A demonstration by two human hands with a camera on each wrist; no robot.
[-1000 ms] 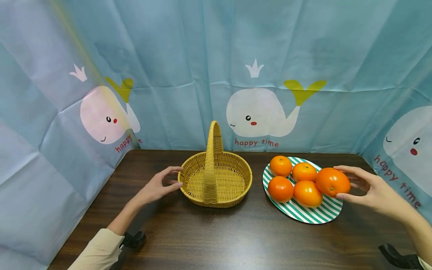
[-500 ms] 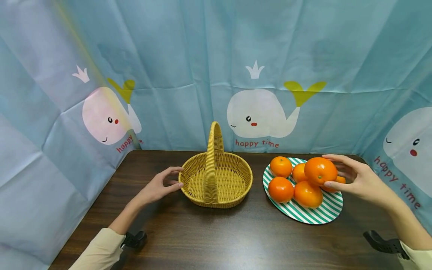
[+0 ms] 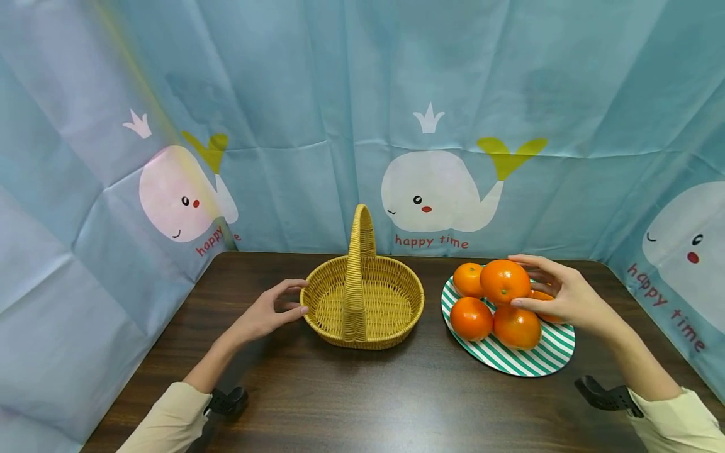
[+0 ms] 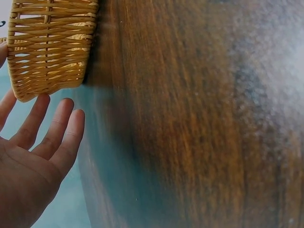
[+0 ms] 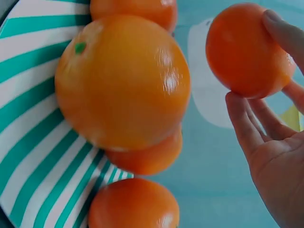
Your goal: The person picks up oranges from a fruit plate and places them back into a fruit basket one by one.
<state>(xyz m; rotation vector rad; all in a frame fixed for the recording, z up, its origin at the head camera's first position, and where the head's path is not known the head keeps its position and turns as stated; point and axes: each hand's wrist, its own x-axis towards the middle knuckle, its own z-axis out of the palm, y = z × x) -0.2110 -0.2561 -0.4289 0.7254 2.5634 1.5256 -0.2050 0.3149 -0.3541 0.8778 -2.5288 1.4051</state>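
My right hand [image 3: 557, 299] holds a tangerine [image 3: 505, 282] between thumb and fingers, raised over the plate. In the right wrist view this tangerine [image 5: 247, 52] stands apart from the fruit below it. Under it lies a round plate [image 3: 512, 365] with green and white stripes, bearing several more tangerines [image 3: 471, 318], partly covered by the held one and the hand. At the left, my left hand [image 3: 263, 314] touches the near-left rim of a yellow wicker basket [image 3: 391, 302]. In the left wrist view its extended fingers [image 4: 61, 123] rest at the basket's outer side. The basket holds nothing.
The basket's tall arched handle [image 3: 354, 270] rises across its middle. Dark wooden table [image 3: 362, 402] lies in front of basket and plate. A blue curtain [image 3: 306, 157] with whale prints hangs right behind the table's back edge and along both sides.
My right hand has lifted the tangerine from the plate's right side and carried it leftward over the other fruit. The left hand and basket stay in place.
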